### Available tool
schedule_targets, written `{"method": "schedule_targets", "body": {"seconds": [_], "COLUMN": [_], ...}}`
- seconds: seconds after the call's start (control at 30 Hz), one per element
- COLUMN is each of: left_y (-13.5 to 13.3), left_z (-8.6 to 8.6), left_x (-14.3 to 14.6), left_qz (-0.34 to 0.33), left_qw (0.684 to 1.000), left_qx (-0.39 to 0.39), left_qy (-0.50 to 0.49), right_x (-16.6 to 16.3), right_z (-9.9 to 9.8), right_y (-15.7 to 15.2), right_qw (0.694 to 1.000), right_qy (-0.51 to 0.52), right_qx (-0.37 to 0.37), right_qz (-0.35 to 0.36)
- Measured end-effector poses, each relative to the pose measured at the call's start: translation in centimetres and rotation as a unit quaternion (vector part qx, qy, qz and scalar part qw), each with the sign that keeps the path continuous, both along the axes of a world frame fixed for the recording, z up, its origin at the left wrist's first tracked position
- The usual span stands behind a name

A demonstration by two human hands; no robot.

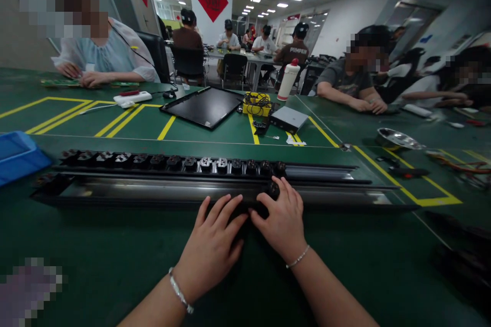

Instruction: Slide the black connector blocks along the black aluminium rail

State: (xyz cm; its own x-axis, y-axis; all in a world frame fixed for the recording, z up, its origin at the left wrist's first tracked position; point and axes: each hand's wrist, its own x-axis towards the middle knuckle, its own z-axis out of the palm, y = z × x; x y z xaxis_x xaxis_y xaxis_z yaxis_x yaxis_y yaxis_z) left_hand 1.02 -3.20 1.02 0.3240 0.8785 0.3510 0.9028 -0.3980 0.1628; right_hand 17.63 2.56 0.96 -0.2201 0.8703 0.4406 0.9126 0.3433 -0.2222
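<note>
A long black metal channel (pixel 161 189) with a shiny inside lies crosswise in front of me. My left hand (pixel 215 240) rests with outstretched fingers on its near edge. My right hand (pixel 283 222) has its fingers round a small black socket module (pixel 273 190) at the channel, partly covered by those fingers. Right behind runs a second channel (pixel 322 172), holding a row of socket modules (pixel 190 163), some black and some with pale metal showing. Another dark piece (pixel 46 180) sits at the near channel's left end.
The green table (pixel 153 265) has yellow tape lines. A blue bin (pixel 21 158) stands at left. Farther back lie a black flat panel (pixel 207 107), a yellow holder with cables (pixel 257 103), a grey drive box (pixel 289 119) and a metal bowl (pixel 399 139). Several people sit around.
</note>
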Motion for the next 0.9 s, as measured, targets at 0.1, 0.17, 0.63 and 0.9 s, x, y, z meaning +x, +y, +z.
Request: {"method": "schedule_targets", "body": {"seconds": [0.1, 0.17, 0.63, 0.9], "left_y": [0.0, 0.0, 0.6, 1.3], "left_z": [0.4, 0.6, 0.1, 0.0], "left_x": [0.1, 0.2, -0.2, -0.2], "left_qz": [0.002, 0.003, -0.026, -0.023], "left_qw": [1.0, 0.999, 0.998, 0.999], "left_qx": [-0.005, -0.006, 0.024, 0.019], "left_qy": [-0.025, -0.045, -0.05, -0.032], "right_x": [0.1, 0.2, 0.9, 0.7], "right_z": [-0.2, -0.2, -1.0, 0.1], "right_y": [-0.3, -0.5, -1.9, -1.9], "right_qw": [1.0, 1.0, 0.999, 0.999], "right_qy": [-0.004, -0.007, -0.039, -0.029], "right_qx": [-0.004, -0.009, 0.009, -0.018], "right_qz": [0.001, 0.002, 0.014, 0.012]}}
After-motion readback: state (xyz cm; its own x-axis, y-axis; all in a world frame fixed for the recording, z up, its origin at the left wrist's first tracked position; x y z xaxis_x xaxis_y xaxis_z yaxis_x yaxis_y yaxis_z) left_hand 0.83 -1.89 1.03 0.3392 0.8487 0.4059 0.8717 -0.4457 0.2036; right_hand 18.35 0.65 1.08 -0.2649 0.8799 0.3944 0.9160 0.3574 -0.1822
